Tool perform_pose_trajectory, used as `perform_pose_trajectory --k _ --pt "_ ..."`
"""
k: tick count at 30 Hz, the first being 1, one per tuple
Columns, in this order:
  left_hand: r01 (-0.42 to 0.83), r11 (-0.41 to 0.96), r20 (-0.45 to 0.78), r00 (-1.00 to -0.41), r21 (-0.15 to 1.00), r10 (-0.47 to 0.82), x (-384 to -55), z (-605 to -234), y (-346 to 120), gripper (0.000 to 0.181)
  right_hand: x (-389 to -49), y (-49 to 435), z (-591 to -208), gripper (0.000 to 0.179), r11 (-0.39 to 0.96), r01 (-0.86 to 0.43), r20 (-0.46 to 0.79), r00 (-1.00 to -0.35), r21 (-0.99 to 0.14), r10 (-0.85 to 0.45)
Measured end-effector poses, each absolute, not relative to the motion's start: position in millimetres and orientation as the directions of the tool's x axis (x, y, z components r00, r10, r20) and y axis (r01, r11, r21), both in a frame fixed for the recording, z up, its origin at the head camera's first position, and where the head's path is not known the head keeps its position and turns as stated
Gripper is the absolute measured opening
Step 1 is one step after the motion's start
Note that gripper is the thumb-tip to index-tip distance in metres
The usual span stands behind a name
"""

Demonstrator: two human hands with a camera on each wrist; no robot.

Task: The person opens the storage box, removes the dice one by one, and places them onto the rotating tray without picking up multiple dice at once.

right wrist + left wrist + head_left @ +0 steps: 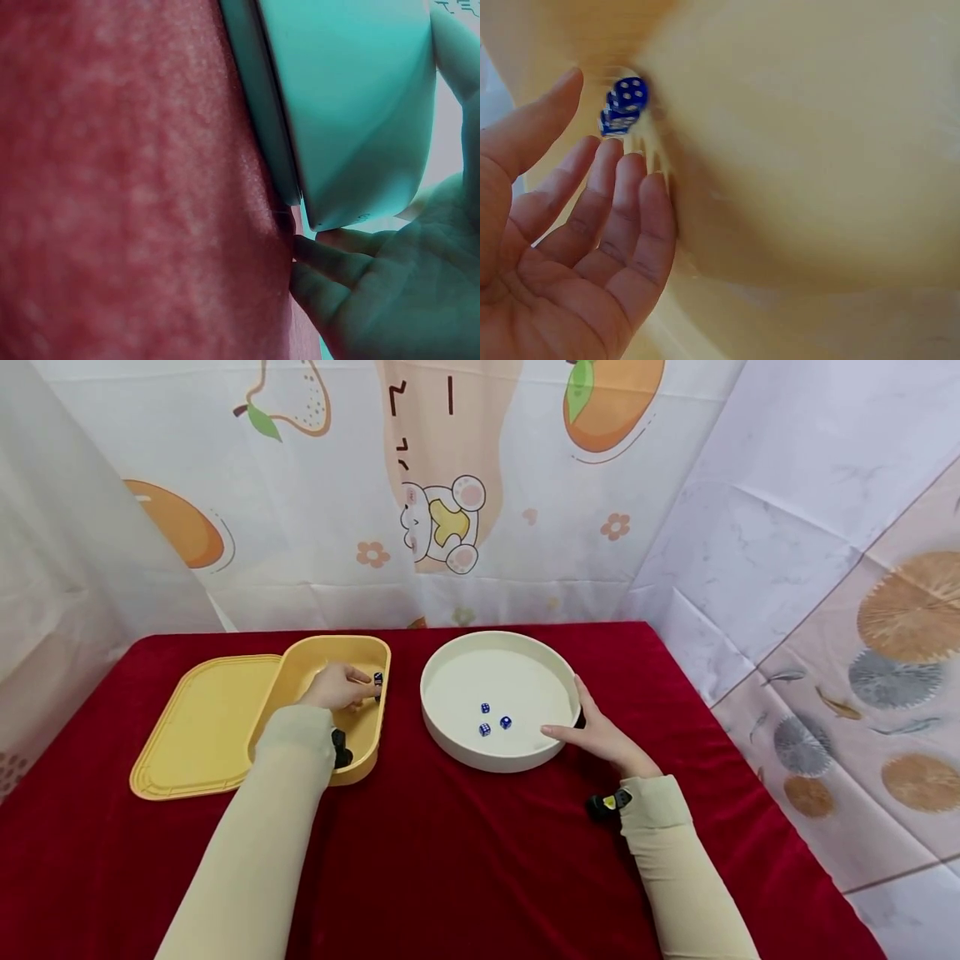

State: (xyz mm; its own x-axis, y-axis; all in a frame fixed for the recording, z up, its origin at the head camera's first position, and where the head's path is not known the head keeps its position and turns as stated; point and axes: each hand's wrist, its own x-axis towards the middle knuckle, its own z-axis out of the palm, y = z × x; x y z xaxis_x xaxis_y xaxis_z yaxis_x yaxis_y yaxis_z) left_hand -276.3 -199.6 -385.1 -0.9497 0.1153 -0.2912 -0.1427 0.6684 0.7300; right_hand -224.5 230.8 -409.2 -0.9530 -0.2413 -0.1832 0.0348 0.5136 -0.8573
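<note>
My left hand (337, 687) reaches down into a yellow rectangular box (360, 770), its fingers toward the right wall. In the left wrist view, blue dice (628, 97) with white dots are bunched just beyond the fingertips (607, 150), and the thumb stands apart from the other fingers. My right hand (596, 731) holds the right side of a round, white, shallow tray (442, 727), thumb over the rim and the other fingers on the outside. In the right wrist view those fingers lie low against the tray wall (360, 112). Three blue dice (485, 729) lie on the tray floor.
A yellow lid (202, 727) lies flat on the left, its right edge beside the box. Dark red cloth (465, 860) covers the table. Behind the table hangs a printed curtain (315, 527), and more patterned cloth (810, 635) is on the right.
</note>
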Motion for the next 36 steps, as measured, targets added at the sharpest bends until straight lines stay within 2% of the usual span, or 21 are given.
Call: perform_pose_trajectory --k 4,36 --pt "-0.167 0.672 -0.319 -0.941 0.722 0.11 -276.5 -388.7 -200.7 0.053 -225.5 231.6 -411.7 0.116 0.518 0.03 -0.18 -0.954 -0.855 -0.241" --pt "-0.143 0.767 -0.303 -0.95 0.626 0.07 -272.9 -389.9 -189.9 0.039 -224.3 233.2 -409.0 0.115 0.524 0.024 -0.175 -0.954 -0.852 -0.243"
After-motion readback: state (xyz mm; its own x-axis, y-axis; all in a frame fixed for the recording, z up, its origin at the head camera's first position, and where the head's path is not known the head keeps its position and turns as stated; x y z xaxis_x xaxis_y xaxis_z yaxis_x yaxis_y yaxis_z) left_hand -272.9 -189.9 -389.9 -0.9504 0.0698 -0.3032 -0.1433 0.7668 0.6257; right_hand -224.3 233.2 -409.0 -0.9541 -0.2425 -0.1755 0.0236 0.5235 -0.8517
